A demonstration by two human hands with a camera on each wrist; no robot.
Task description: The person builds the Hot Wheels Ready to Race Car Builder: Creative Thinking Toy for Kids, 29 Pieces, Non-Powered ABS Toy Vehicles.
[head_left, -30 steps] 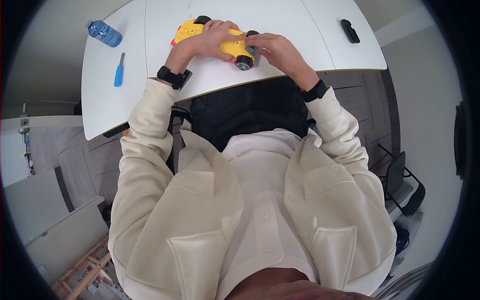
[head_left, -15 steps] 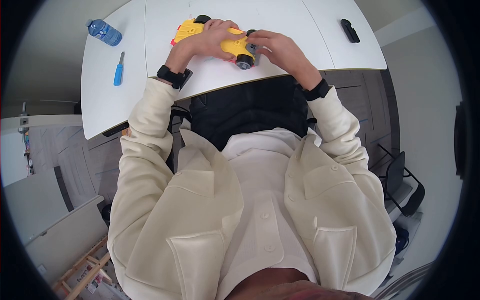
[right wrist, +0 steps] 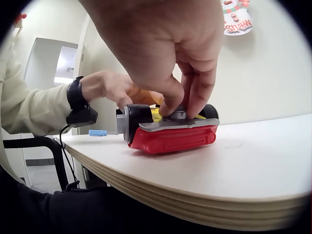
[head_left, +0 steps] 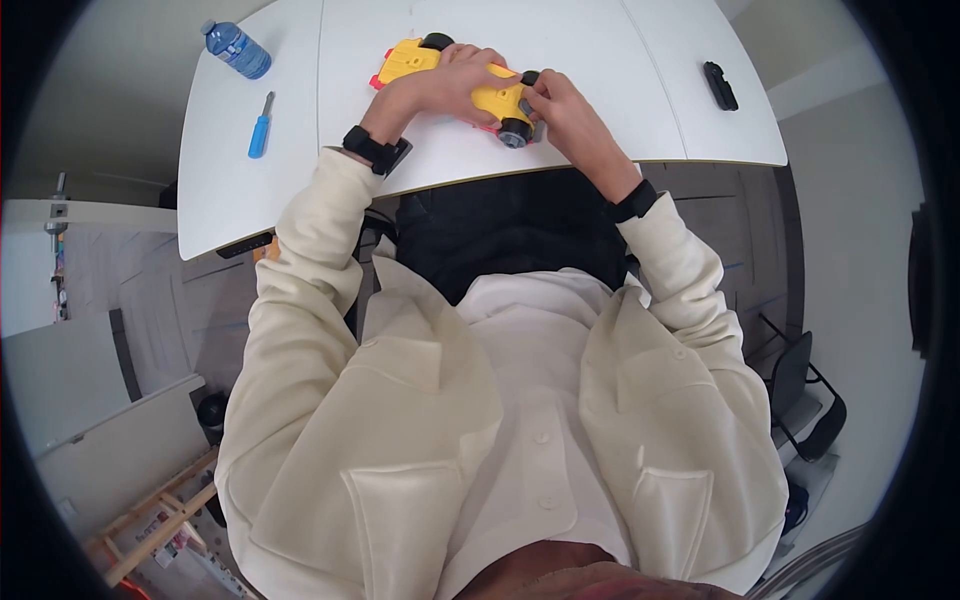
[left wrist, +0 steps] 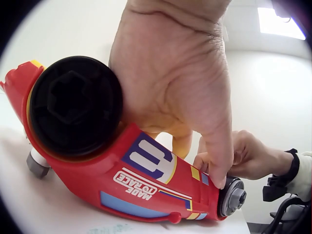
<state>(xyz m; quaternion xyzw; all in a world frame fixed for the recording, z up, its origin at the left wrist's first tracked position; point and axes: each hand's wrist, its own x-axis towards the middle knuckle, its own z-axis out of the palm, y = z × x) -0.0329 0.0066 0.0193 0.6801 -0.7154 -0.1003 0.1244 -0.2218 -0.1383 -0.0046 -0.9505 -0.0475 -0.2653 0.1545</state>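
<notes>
A red and yellow toy car [head_left: 410,60] lies upside down on the white table, its yellow underside up and its black wheels [left wrist: 75,105] at the sides. My left hand [head_left: 452,85] grips the car's body across the middle, thumb on the near side by a wheel [left wrist: 231,196]. With thumb and fingers my right hand [head_left: 572,118] pinches a round grey part [right wrist: 179,114] on the underside, between the two wheels at the right end. The fingertips partly cover that grey part.
On the table's left side stand a water bottle [head_left: 238,50], lying tilted in view, and a blue-handled screwdriver [head_left: 260,136]. A black object [head_left: 720,86] lies at the right. The table's near edge [right wrist: 195,195] runs close below the car.
The head view has shifted, so the table's things appear further right. My right hand's fingers have closed from a looser pose onto the grey part. The left hand keeps its grip.
</notes>
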